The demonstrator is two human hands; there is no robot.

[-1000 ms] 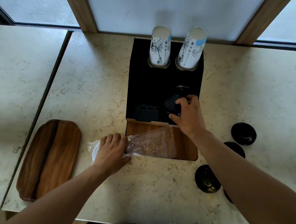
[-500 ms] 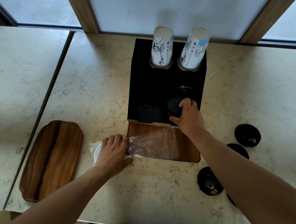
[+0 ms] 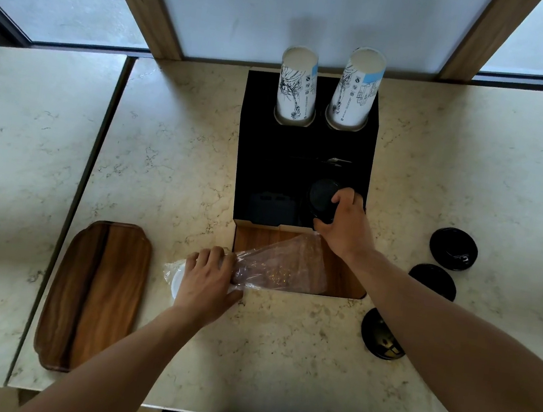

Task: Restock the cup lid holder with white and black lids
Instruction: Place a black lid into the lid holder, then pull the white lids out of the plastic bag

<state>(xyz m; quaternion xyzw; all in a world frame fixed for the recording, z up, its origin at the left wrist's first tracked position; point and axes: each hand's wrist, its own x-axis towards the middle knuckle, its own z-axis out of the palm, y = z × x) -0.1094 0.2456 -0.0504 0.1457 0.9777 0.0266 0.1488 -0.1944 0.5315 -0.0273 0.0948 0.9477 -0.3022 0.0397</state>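
A black lid holder stands at the middle of the counter with two stacks of paper cups in its back holes. My right hand grips a stack of black lids at the holder's right front slot. My left hand holds a clear plastic sleeve with white lids showing at its left end; the sleeve lies across the holder's wooden front tray. Three loose black lids lie on the counter to the right, partly behind my right arm.
A wooden serving board lies at the left on the marble counter. A seam splits the counter at far left. Window frames rise behind the holder. The left front slot of the holder looks dark.
My right hand has shifted slightly on the black lid stack at the right front slot. My left hand stays on the plastic sleeve.
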